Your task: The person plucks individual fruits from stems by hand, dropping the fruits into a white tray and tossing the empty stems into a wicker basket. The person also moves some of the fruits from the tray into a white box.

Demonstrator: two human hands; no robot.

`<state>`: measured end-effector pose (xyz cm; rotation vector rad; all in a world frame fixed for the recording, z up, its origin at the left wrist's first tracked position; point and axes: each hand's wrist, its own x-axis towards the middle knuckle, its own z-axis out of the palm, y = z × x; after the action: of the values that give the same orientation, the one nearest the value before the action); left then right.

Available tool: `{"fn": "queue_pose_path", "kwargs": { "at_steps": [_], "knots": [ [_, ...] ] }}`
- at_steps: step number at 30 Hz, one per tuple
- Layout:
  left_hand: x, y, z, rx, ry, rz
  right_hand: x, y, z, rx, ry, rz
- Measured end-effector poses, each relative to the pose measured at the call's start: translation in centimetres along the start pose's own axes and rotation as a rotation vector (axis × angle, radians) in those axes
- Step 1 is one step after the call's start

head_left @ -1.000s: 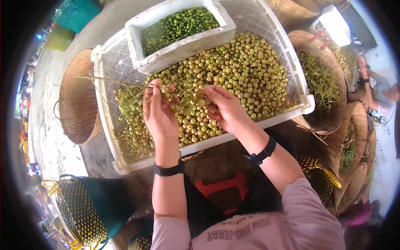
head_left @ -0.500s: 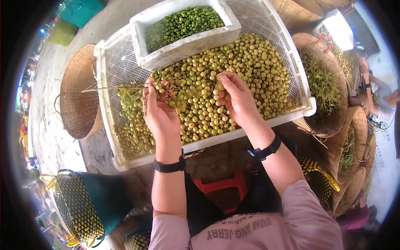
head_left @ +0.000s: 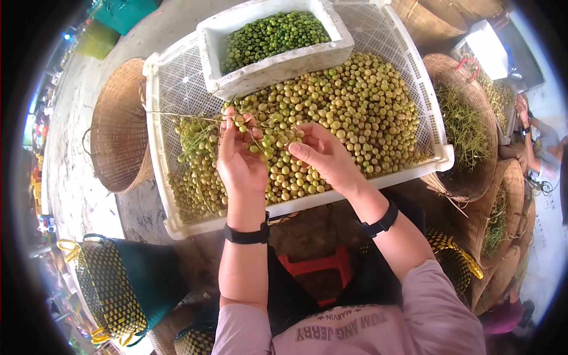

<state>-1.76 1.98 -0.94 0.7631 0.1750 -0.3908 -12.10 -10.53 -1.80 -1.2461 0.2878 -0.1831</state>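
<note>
My left hand [head_left: 244, 165] is closed on a thin, branching fruit stem [head_left: 195, 116], held above a white mesh tray [head_left: 307, 204]. Small yellow-green round fruits [head_left: 267, 142] hang from the stem beside its fingers. My right hand [head_left: 328, 157] is at the right end of this cluster, thumb and fingers curled around a small round fruit [head_left: 297, 135]. Loose fruits of the same kind [head_left: 367, 106] lie heaped below both hands. More stems with fruit [head_left: 198, 142] lie at the tray's left side.
A white foam box [head_left: 290, 66] of greener fruits sits on the tray's far side. A wicker basket [head_left: 121, 130] is at left; another basket [head_left: 438, 65] holds bare stems [head_left: 464, 130] at right. A woven bag [head_left: 109, 290] stands lower left. Another person's arm [head_left: 526, 130] shows far right.
My right hand has moved left, closer to my left hand and the fruit cluster. My left hand still holds the stem. The whole view has shifted slightly.
</note>
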Motion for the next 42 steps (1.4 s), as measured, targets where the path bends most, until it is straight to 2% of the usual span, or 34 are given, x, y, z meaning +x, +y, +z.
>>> {"fn": "queue_pose_path", "kwargs": {
  "at_steps": [2, 6, 9, 12, 15, 17, 19, 24, 26, 28, 29, 30, 32, 34, 37, 39, 40, 42],
  "knots": [
    [0.1, -0.1, 0.1, -0.007, 0.001, 0.004, -0.1, 0.2, 0.4, 0.154, 0.038, 0.037],
    [0.5, 0.0, -0.4, 0.025, -0.048, 0.045, 0.0, -0.4, -0.5, 0.048, -0.033, 0.065],
    [0.6, 0.0, -0.4, 0.042, -0.070, 0.059, -0.2, -1.1, -0.2, 0.049, -0.023, 0.004],
    [0.3, 0.0, -0.1, 0.060, -0.060, 0.038, -0.4, -1.3, -0.4, 0.164, 0.035, 0.102],
    [0.4, 0.1, 0.0, 0.079, -0.060, 0.033, -0.1, -0.5, -1.1, 0.248, -0.010, 0.095],
    [0.4, 0.3, 0.0, 0.086, -0.055, 0.053, -0.1, -0.7, -1.8, 0.370, -0.169, 0.133],
    [0.3, 0.6, 0.3, 0.034, 0.063, 0.006, -0.2, -1.2, -2.1, 0.354, -0.174, 0.122],
    [0.4, 0.9, 0.0, 0.018, 0.059, -0.007, -0.1, -1.6, -2.1, 0.420, -0.206, 0.160],
    [0.4, 0.6, -0.2, -0.054, -0.026, -0.022, -0.1, -1.1, -1.3, 0.402, -0.162, 0.165],
    [0.1, 0.2, 0.4, -0.016, -0.022, -0.012, -0.1, -0.7, -0.1, 0.056, -0.007, 0.096],
    [0.0, 0.0, 0.5, 0.022, -0.015, 0.002, 0.0, -0.4, 0.9, -0.035, 0.073, -0.032],
    [-0.1, -0.1, 0.5, 0.022, -0.015, -0.001, 0.1, 0.0, 1.1, -0.036, 0.075, -0.031],
    [-0.3, -0.3, 0.2, 0.042, -0.119, -0.031, 0.3, 0.9, 1.0, -0.245, 0.139, -0.102],
    [-0.3, -0.3, 0.5, 0.027, -0.110, -0.021, 0.0, -0.1, 1.3, -0.241, 0.135, -0.074],
    [0.0, 0.4, 0.0, 0.064, -0.070, -0.012, -0.2, -0.3, 0.9, -0.249, 0.074, -0.064],
    [0.9, 0.5, -0.5, 0.117, -0.060, 0.011, -0.1, -0.2, 0.3, -0.265, -0.099, -0.106],
    [1.0, 0.6, -0.6, 0.117, -0.058, 0.015, -0.2, -0.6, -0.1, -0.264, -0.104, -0.106],
    [1.1, 0.9, -0.4, 0.012, 0.049, -0.016, -0.4, -1.7, -0.9, -0.177, -0.271, 0.144]
  ]
}}
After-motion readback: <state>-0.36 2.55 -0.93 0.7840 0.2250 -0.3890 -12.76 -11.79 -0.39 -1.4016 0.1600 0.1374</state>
